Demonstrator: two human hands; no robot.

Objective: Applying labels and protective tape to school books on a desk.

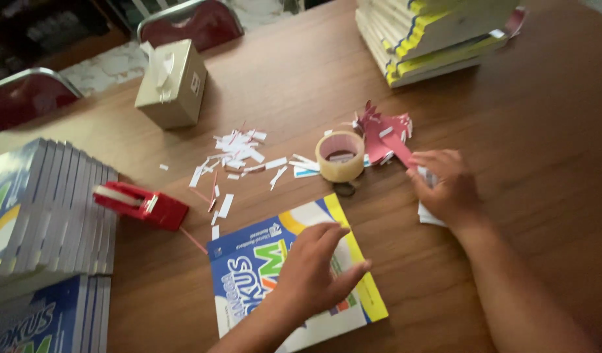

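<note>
1. Our left hand (314,268) lies flat and spread on the book (291,274), palm down, fingers reaching toward its far yellow edge; it presses rather than grasps, nothing is clenched in it
2. The book lies face up on the table (510,131) right under that palm, its spine side toward us and to the left
3. Our right hand (444,186) is curled over a small stack of white slips (430,212); the fingers bend down onto the paper, but we cannot tell whether they pinch a slip or only rest on it
4. Just beyond the right fingertips lie red paper scraps (386,137); to the left of them stands a tape roll (340,155), near but not touching the hand
5. Beyond the left hand, white cuttings (239,153) are strewn about; off to its left sits a red tool (141,204) next to book stacks (46,209)
6. We judge the book a thin softcover: light, glossy, bendy, likely to slide under a flat palm, so best taken at the spine or a corner
7. The slips look feather-light and flimsy, easily scattered or creased; we would lift one by its edge with the fingertips
</note>
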